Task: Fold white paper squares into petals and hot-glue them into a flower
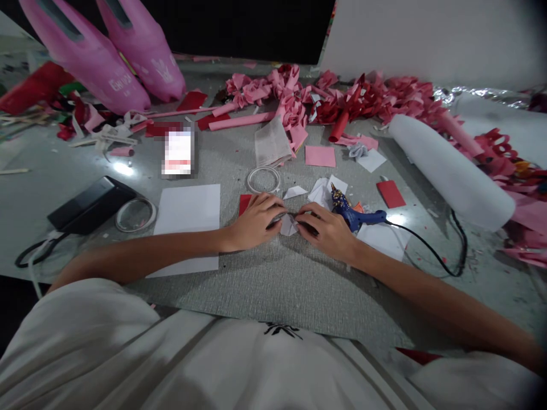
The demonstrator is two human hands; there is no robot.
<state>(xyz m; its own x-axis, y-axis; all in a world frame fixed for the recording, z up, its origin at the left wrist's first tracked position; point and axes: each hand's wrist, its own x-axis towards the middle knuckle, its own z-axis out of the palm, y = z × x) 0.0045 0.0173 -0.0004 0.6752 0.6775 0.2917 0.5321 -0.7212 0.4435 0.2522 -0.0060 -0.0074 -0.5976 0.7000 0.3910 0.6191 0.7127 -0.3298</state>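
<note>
Between my two hands, over the grey table, is a small folded white paper [289, 225]. My left hand [257, 219] pinches its left side with fingers curled. From the other side my right hand [327, 228] grips the paper's right edge, its fingers bent around it. A red paper piece [245, 204] lies partly under my left hand. Just beyond the fingertips rests another folded white paper [294, 192]. Close to my right hand lies a blue glue gun [354, 216] with its nozzle pointing away, next to crumpled white paper [319, 191].
White sheets [188, 210] lie under my left forearm. A black adapter [92, 205] and tape rolls [135, 215], [264, 180] sit nearby. Pink and red paper flowers [294, 97] line the back. A white paper roll [453, 171] and the glue gun's cord [427, 250] are at right; pink bottles [98, 68] stand back left.
</note>
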